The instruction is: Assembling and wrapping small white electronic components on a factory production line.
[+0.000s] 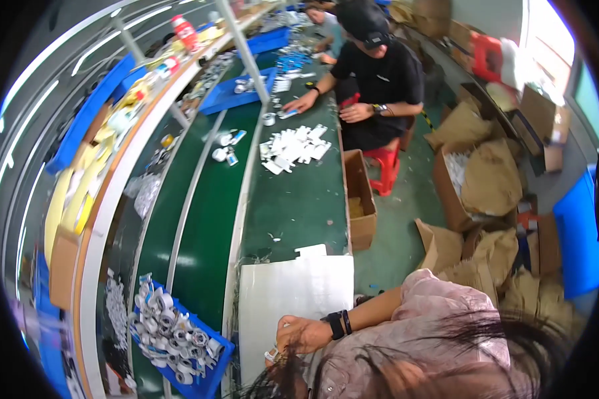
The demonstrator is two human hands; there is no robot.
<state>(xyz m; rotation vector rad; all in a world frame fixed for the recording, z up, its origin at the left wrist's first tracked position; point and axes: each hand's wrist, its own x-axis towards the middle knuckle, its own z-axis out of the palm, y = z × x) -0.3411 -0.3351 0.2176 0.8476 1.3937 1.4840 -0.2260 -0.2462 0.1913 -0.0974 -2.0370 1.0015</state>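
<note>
My right hand (304, 334), with a black band at its wrist, reaches in from the right over a white sheet (299, 282) on the worktable. Its fingers are curled and closed on a small white and silvery part (271, 356), which is partly hidden, so I cannot make out its kind. Loose dark hair hangs across the lower edge, and my left hand does not show there. Left of the sheet, a blue tray (221, 352) is heaped with white and grey round parts (173, 332).
Further up the green table (293, 199) lies a pile of white flat pieces (296, 147). A co-worker in black (379, 73) sits beyond it, one hand on the table. Another blue tray (229, 100) stands behind. Cartons and brown sacks (492, 176) crowd the right floor. Shelving (123, 149) runs along the left.
</note>
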